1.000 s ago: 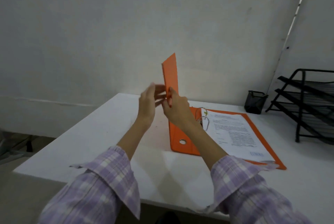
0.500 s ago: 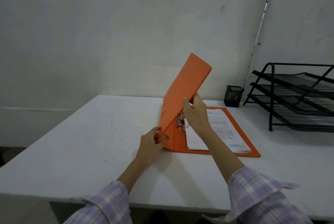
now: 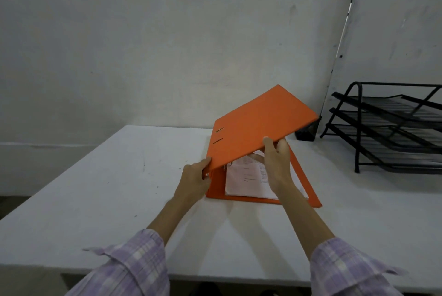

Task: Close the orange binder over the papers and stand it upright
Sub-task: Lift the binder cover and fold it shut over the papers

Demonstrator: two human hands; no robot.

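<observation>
The orange binder [image 3: 253, 130] lies on the white table [image 3: 102, 188] with its back cover flat and its front cover half lowered, slanting over the papers [image 3: 246, 181] clipped inside. My right hand [image 3: 275, 159] pinches the front cover's near edge, thumb on top and fingers under it. My left hand [image 3: 196, 176] grips the spine at the cover's near left corner. The ring mechanism is mostly hidden under the cover.
A black three-tier wire tray [image 3: 392, 128] stands at the right back of the table. A small black mesh pen cup [image 3: 307, 132] sits behind the binder's far corner. A white wall runs along the table's far edge.
The front cover has swung from upright down to a low slant over the papers. My right hand followed it down on its edge; my left hand stayed at the spine.
</observation>
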